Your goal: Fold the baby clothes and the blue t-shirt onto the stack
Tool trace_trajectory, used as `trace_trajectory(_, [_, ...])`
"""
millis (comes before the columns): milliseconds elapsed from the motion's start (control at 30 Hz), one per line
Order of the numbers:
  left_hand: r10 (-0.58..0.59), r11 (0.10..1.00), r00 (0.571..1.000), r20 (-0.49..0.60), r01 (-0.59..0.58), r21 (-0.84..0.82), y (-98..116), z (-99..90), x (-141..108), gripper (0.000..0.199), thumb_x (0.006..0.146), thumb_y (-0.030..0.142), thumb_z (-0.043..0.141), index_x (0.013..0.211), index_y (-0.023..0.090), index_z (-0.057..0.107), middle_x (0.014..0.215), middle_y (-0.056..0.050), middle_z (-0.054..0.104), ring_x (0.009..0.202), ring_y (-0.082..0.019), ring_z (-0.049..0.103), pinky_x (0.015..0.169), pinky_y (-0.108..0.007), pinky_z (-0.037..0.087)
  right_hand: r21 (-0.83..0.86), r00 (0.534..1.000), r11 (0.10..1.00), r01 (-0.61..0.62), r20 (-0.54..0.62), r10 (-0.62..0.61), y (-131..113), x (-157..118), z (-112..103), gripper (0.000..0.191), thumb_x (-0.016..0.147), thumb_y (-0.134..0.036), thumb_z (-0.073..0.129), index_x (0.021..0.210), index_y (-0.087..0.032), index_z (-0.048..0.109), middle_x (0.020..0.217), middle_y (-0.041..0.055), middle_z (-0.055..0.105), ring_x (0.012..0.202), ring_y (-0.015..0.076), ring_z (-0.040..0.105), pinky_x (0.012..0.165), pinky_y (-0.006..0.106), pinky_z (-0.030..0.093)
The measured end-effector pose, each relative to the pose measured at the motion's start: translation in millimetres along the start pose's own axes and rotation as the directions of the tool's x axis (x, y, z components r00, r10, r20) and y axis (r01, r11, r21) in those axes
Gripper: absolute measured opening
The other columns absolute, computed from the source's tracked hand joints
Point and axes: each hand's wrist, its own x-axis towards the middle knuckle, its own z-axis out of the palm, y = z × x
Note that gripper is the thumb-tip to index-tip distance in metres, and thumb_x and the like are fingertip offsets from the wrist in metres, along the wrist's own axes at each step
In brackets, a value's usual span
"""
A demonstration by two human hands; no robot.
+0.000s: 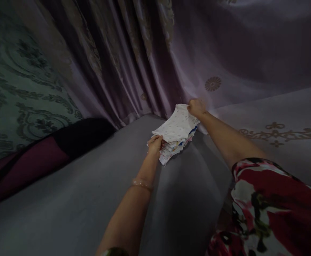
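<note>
A pair of white underpants [177,122] with faint small marks lies spread on top of a stack of similar thin garments [171,149], some with blue, yellow and pink prints. My left hand [155,144] is closed on the near left corner of the white underpants, thumb on top. At their far right edge, my right hand [196,107] pinches the cloth with curled fingers. The stack's lower layers stick out unevenly on the near side, and its far side is hidden under the top piece.
The stack rests on a grey padded surface [91,192] near its far corner. Purple-grey curtains [155,71] hang right behind it and along the right. On the left, a black and maroon long item [51,153] lies against a green patterned wall [24,89].
</note>
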Motion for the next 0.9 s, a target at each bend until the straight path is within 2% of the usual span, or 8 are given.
trace_trajectory(100, [-0.024,0.999,1.000,0.017,0.024,0.025,-2,0.7,-3,0.028,0.076,0.039,0.070,0.067,0.016,0.056,0.047,0.006,0.049,0.035,-0.004,0.041,0.038,-0.018,0.020,-0.022,1.000,0.999,0.026,-0.009,-0.026,1,-9,8,0.029,0.093,-0.014,0.044,0.107,0.000,0.064,0.115,0.0254,0.060,0.116,0.0267,0.046,0.090,0.035,0.029])
trace_trajectory(267, [-0.060,0.990,0.994,0.092,0.047,0.129,1,-0.9,-11,0.036,0.076,0.045,0.069,0.060,0.015,0.057,0.057,-0.004,0.064,0.036,-0.004,0.038,0.037,-0.019,0.023,-0.066,0.999,0.997,0.043,-0.008,-0.044,-8,-23,26,0.031,0.089,-0.011,0.042,0.110,-0.005,0.063,0.118,0.0206,0.060,0.116,0.0294,0.046,0.094,0.039,0.030])
trace_trajectory(433, [-0.028,0.989,0.981,0.190,0.000,0.146,-7,-1.8,-16,0.034,0.072,0.040,0.072,0.056,0.013,0.059,0.057,-0.005,0.065,0.037,-0.004,0.036,0.037,-0.020,0.021,0.016,0.987,0.998,0.059,0.148,-0.060,-25,-28,48,0.042,0.095,-0.029,0.034,0.120,-0.008,0.060,0.121,0.0196,0.060,0.117,0.0302,0.050,0.096,0.039,0.033])
trace_trajectory(533, [-0.010,0.986,0.982,0.191,-0.022,0.165,-14,-2.0,-20,0.033,0.068,0.038,0.075,0.052,0.014,0.058,0.052,-0.003,0.062,0.037,-0.004,0.035,0.037,-0.019,0.021,0.032,0.980,0.999,-0.005,0.199,-0.001,-28,-31,58,0.056,0.097,-0.043,0.024,0.126,-0.008,0.056,0.127,0.0204,0.057,0.121,0.0337,0.047,0.099,0.044,0.032])
trace_trajectory(633, [-0.015,0.986,0.982,0.187,-0.016,0.166,-18,-1.5,-23,0.030,0.068,0.034,0.074,0.052,0.015,0.057,0.050,-0.002,0.060,0.037,-0.004,0.035,0.037,-0.019,0.021,0.056,0.968,0.994,-0.097,0.237,0.082,-27,-35,65,0.064,0.096,-0.053,0.017,0.136,-0.013,0.048,0.139,0.0180,0.048,0.128,0.0375,0.039,0.103,0.050,0.027])
trace_trajectory(800, [-0.007,0.987,0.984,0.176,-0.022,0.161,-25,2.5,-27,0.030,0.071,0.033,0.073,0.054,0.016,0.054,0.049,0.000,0.059,0.035,-0.004,0.034,0.036,-0.020,0.019,0.082,0.950,0.988,-0.129,0.295,0.100,-21,-36,71,0.067,0.094,-0.058,0.015,0.141,-0.017,0.042,0.143,0.0157,0.044,0.131,0.0383,0.037,0.106,0.053,0.023])
trace_trajectory(900, [0.028,0.988,0.983,0.180,-0.055,0.144,-30,4.1,-29,0.030,0.074,0.034,0.070,0.057,0.017,0.052,0.048,0.000,0.059,0.036,-0.005,0.036,0.038,-0.020,0.022,0.061,0.936,0.988,-0.139,0.334,0.111,-23,-33,66,0.068,0.094,-0.058,0.016,0.142,-0.016,0.042,0.144,0.0163,0.043,0.131,0.0385,0.037,0.106,0.053,0.023])
